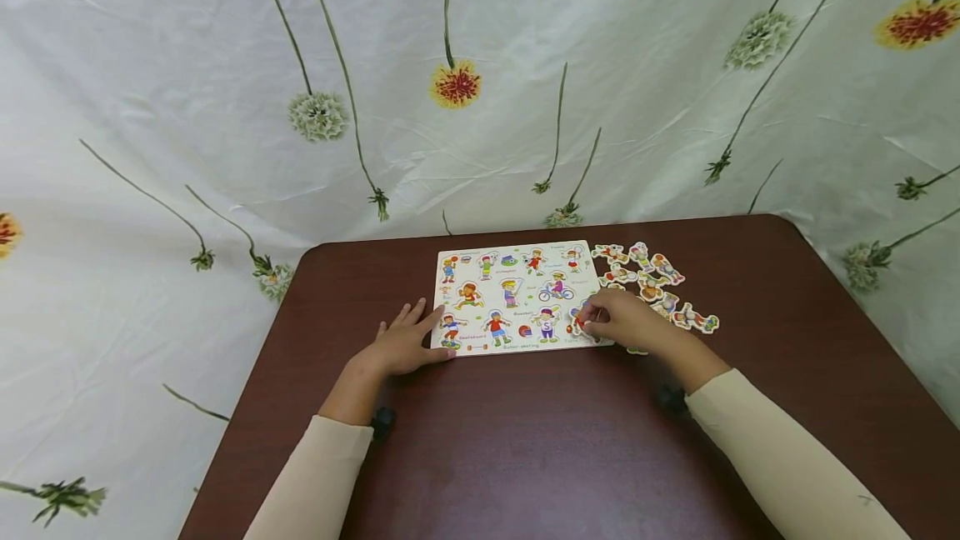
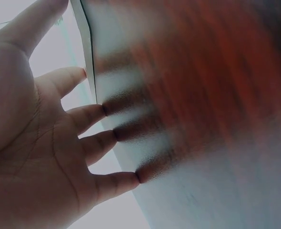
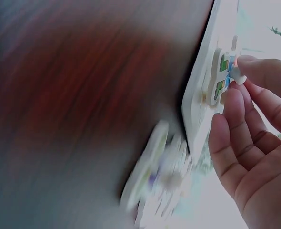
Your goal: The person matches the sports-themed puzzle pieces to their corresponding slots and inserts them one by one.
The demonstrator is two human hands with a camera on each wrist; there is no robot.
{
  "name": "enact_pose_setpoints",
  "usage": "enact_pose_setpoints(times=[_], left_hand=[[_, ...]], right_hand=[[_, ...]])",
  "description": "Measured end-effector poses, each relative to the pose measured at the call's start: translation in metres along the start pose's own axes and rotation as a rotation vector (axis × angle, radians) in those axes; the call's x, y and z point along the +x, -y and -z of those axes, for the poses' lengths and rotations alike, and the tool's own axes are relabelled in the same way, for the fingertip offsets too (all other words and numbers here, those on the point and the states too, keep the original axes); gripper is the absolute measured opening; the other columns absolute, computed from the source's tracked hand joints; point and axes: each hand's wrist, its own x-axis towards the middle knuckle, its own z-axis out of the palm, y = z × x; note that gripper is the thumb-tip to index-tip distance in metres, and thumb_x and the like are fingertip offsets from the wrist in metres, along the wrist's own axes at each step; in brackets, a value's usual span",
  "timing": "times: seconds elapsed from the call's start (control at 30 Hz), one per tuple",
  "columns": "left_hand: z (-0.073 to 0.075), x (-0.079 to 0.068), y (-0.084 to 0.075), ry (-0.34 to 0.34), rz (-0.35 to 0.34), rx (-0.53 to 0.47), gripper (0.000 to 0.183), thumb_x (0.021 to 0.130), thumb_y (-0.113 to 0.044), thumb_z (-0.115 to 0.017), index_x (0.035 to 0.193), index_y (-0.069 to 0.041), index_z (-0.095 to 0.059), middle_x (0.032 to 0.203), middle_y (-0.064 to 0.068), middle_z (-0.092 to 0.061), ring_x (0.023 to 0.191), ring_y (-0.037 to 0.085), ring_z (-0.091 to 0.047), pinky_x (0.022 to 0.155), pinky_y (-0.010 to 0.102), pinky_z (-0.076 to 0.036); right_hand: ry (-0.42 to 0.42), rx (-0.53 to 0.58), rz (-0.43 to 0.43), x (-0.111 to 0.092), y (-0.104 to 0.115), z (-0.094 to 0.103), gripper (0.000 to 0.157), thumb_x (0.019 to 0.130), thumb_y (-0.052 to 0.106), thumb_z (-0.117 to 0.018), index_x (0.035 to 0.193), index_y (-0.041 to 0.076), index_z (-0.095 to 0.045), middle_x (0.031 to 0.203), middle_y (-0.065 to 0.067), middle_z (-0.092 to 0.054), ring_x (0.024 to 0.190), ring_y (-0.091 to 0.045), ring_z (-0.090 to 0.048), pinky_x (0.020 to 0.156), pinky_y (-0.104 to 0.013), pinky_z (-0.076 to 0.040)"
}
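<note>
A white sports puzzle board with printed figures lies toward the far side of the table. At its lower right corner my right hand pinches a puzzle piece by its white knob, between thumb and index finger. The piece is at the board's surface; the head view does not show whether it is seated. My left hand lies at the board's left edge, fingers spread and straight. In the left wrist view, fingertips touch the tabletop, and the thumb reaches the board's edge.
Several loose puzzle pieces are scattered right of the board, some close to its edge and partly behind the right hand. The dark brown table reaches back to a white flower-printed cloth.
</note>
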Motion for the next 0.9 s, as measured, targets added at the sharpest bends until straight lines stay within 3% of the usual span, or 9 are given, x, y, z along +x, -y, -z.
enact_pose_setpoints(times=[0.57,0.9], left_hand=[[-0.001,0.0,0.0,0.002,0.004,-0.006,0.089,0.093,-0.059,-0.064,0.163,-0.024,-0.021,0.171,0.016,-0.006,0.158,0.041,-0.004,0.119,0.073,-0.007],[0.0,0.0,-0.001,0.005,0.006,0.002,0.089,0.093,-0.058,-0.064,0.163,-0.024,-0.021,0.172,0.015,-0.006,0.159,0.04,-0.003,0.12,0.073,-0.007]], right_hand=[[0.064,0.074,-0.005,0.054,0.048,-0.045,0.006,0.091,0.014,-0.075,0.092,0.01,-0.071,0.085,-0.001,-0.066,0.076,-0.009,-0.056,0.072,-0.027,-0.048],[0.046,0.11,-0.011,0.075,0.069,-0.065,0.008,0.092,0.016,-0.075,0.088,0.012,-0.069,0.081,0.001,-0.064,0.07,-0.008,-0.054,0.067,-0.024,-0.044]])
